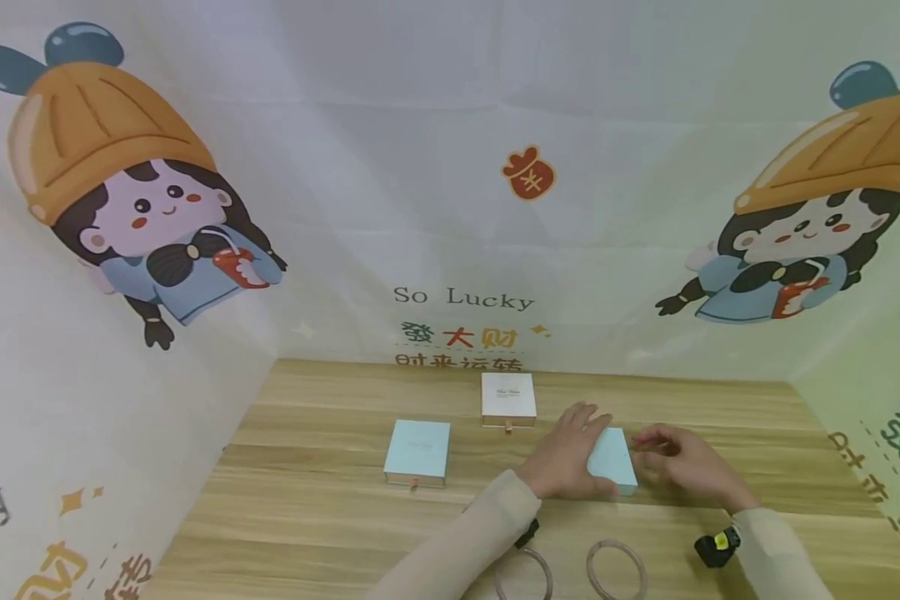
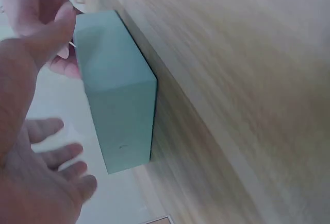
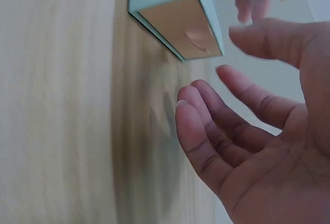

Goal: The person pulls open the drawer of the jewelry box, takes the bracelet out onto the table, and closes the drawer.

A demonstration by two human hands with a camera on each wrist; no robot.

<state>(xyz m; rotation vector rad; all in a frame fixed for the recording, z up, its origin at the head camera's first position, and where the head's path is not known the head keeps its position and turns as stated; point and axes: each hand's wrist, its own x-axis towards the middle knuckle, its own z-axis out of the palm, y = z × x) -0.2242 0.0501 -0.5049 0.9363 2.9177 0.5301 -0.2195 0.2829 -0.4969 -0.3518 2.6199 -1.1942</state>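
A light blue drawer box (image 1: 612,460) lies on the table between the two hands. My left hand (image 1: 566,457) reaches over its left part, fingers extended and spread; the thumb lies close to the box's near side. The left wrist view shows these fingers (image 2: 56,154) apart from the box. Just right of it is my right hand (image 1: 682,462), fingers loosely bent and holding nothing. In the right wrist view, the box's copper-coloured drawer end (image 3: 180,27) with a small ribbon pull (image 3: 196,42) faces the right hand, a short gap away.
Another light blue box (image 1: 417,450) sits to the left, and a white box (image 1: 507,396) farther back. Two round bangle-like rings (image 1: 617,570) lie near the front edge. Printed cloth walls (image 1: 390,192) border the wooden table (image 1: 307,517) at the back and sides.
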